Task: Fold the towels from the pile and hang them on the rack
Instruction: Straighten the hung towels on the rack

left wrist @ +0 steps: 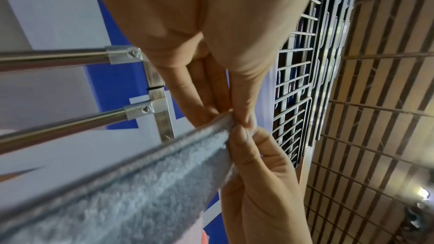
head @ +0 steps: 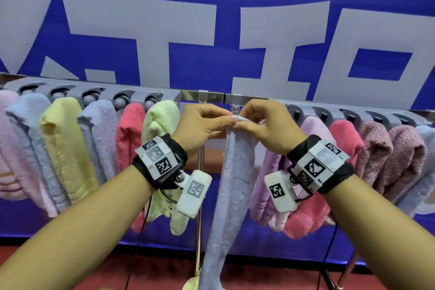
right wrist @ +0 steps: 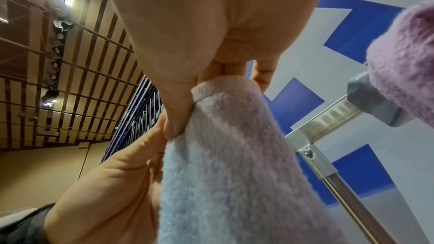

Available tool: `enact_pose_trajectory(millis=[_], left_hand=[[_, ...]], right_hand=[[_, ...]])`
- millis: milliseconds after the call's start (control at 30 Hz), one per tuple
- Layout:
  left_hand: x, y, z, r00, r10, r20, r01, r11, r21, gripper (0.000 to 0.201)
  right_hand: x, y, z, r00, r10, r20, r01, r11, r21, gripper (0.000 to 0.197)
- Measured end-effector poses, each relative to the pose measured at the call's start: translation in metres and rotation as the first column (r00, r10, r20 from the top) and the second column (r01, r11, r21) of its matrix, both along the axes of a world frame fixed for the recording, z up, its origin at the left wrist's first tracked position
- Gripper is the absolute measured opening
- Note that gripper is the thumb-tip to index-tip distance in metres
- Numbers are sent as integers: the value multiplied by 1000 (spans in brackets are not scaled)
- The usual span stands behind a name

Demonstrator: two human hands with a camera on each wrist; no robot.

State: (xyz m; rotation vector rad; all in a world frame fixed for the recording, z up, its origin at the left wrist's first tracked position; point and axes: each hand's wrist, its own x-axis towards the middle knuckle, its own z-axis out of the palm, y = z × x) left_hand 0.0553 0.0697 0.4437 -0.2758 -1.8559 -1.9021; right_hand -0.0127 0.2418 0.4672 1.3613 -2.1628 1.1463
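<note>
Both hands meet in front of the middle of the rack (head: 211,96), where no towel hangs yet. The left hand (head: 202,125) and the right hand (head: 266,125) pinch the top end of a light blue towel (head: 226,183) between thumb and fingers, the fingertips of the two hands almost touching each other. The towel hangs down from this pinch as one long narrow strip, and its low end goes out of the head view near the red floor. To the left and to the right, many other towels in pink, yellow, blue and green already hang from the grey holders (head: 122,100) of the rack. The left wrist view shows the thumb (left wrist: 244,88) pressing on the hemmed edge of the towel, with the metal bars just beside it. What can go wrong, in my judgement: the grip takes only a small part of the edge, so the layers may slip apart and the fold opens when the hands lift the towel toward a holder. Also, the long hanging part may pull the towel down if it is fixed with too little cloth.
</note>
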Motion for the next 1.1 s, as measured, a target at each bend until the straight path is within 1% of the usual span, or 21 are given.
enact_pose_trajectory(millis=[67,167,233,367,433,500,600,767,900,1100], left_hand=[[3,-2,-1,999,-33,3,33,999,-35,10],[9,-7,-2,993,-114,31,115,993,-32,21],[11,-9,-3,991,-131,33,133,991,-34,22],[9,-14,-8,999,-48,14,49,998,-39,17],[8,-17,-12,1000,-27,14,27,999,-31,18],[8,-20,-15,1000,-5,13,5,999,-44,18],[9,-22,-21,999,33,1,-33,995,-89,19],[12,-20,-21,996,79,-36,-83,989,-124,23],[13,-19,-18,992,104,-66,-114,979,-168,22],[15,-17,-17,995,76,-62,-87,977,-192,20]], right_hand=[[3,1,-2,1000,7,17,-7,1000,-8,15],[6,0,-8,1000,-10,0,10,999,-33,14],[5,-2,-12,1000,-21,8,21,999,-49,13],[0,-10,-18,1000,-2,12,3,999,-43,8],[-1,-11,-20,1000,12,-15,-12,1000,12,6],[-2,-11,-21,999,28,-47,-25,997,71,10],[-1,-11,-22,998,39,-54,-34,994,105,11],[3,-12,-22,998,16,-54,-13,999,46,9],[5,-11,-22,999,20,-43,-20,1000,-3,7],[6,-9,-20,999,25,-26,-25,1000,5,9]])
